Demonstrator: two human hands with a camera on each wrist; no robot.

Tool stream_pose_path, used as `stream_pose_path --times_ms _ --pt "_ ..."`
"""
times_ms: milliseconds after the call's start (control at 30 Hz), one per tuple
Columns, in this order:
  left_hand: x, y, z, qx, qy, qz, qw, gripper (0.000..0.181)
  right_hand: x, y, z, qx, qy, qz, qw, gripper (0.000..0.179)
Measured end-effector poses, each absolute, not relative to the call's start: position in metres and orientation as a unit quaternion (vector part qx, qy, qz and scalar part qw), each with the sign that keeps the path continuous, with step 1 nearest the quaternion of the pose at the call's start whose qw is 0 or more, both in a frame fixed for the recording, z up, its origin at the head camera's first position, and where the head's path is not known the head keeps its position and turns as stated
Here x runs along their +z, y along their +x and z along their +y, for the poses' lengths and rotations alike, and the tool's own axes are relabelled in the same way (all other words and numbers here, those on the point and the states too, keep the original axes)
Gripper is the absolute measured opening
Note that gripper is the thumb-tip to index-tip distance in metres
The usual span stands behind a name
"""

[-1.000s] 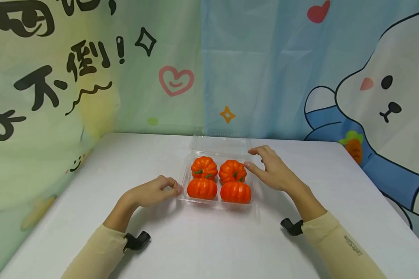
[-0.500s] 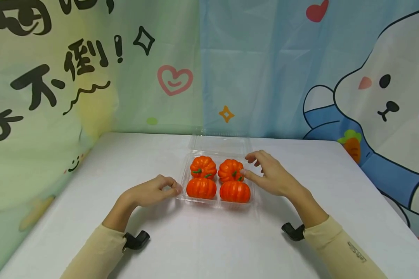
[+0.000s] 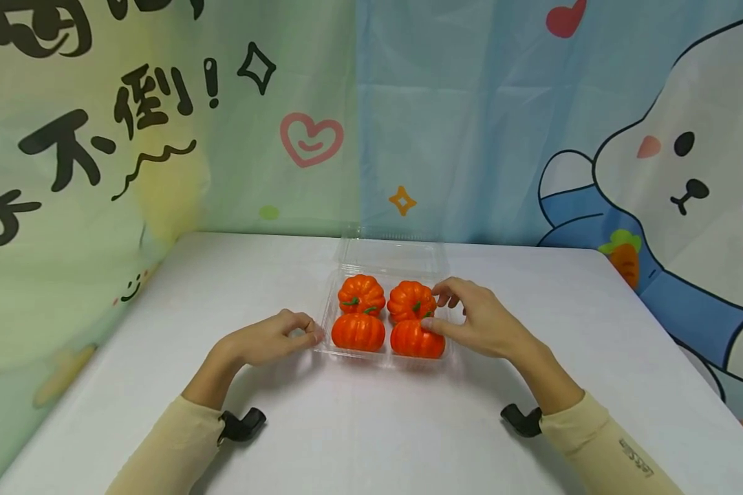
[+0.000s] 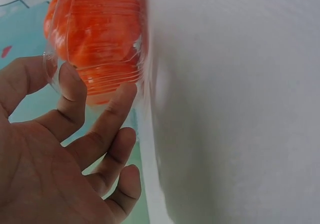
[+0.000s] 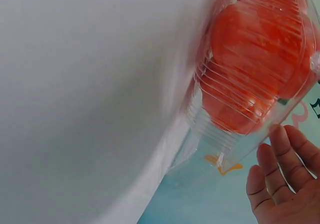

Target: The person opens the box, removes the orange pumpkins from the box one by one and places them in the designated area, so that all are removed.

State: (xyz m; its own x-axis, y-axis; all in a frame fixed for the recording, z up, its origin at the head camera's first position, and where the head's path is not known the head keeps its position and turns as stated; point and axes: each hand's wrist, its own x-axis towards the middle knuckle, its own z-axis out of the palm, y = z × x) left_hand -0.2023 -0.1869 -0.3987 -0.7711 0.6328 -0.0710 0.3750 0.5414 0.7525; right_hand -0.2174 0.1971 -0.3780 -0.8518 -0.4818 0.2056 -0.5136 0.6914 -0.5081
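Observation:
A clear plastic clamshell box (image 3: 386, 357) lies on the table with its ridged lid (image 3: 393, 256) folded back. Several small orange toy pumpkins sit inside in two rows, among them the front left pumpkin (image 3: 358, 333), the back left pumpkin (image 3: 361, 294), the back right pumpkin (image 3: 408, 300) and the front right pumpkin (image 3: 416, 341). My left hand (image 3: 278, 338) pinches the box's rim at the left side, one finger against its ridged wall (image 4: 112, 74). Over the right side, my right hand (image 3: 479, 320) hovers with thumb and fingers spread, its thumb overlapping the front right pumpkin. Whether it touches the pumpkin is unclear.
The box stands on a white table (image 3: 359, 433). Behind it hangs a printed curtain (image 3: 470, 124) with cartoon figures and lettering, along the table's far and left edges. A black wrist mount (image 3: 243, 425) is strapped to the left sleeve and another black mount (image 3: 521, 420) to the right.
My right hand has moved down and forward toward the near side, from beside the back right pumpkin to over the front right one. The left hand, box and pumpkins stay in place.

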Motion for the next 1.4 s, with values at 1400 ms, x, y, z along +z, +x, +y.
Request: stream_pose_path --times_ms 1400 --pt "-0.3993 -0.2022 -0.1869 0.381 0.284 0.862 0.177 0.026 -0.386 -0.2141 0.1893 0.189 0.308 -0.932 0.003 0.05"
